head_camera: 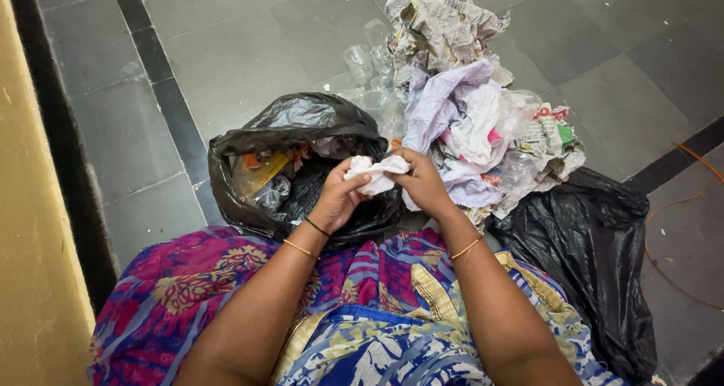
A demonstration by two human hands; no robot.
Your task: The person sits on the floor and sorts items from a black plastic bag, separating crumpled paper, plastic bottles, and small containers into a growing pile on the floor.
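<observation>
I am sitting on the floor with my patterned cloth spreading over my lap, and both my arms are reaching forward over it. My left hand is curling shut around one end of a crumpled white paper, and my right hand is pinching the other end with its fingers closed, so the paper is hanging between them. It is sitting just over the mouth of an open black bag, which is holding wrappers and clear plastic. Another black bag is lying flat to my right. Beyond my hands a heap of crumpled paper and plastic is lying on the grey tiled floor, with clear plastic cups beside it.
</observation>
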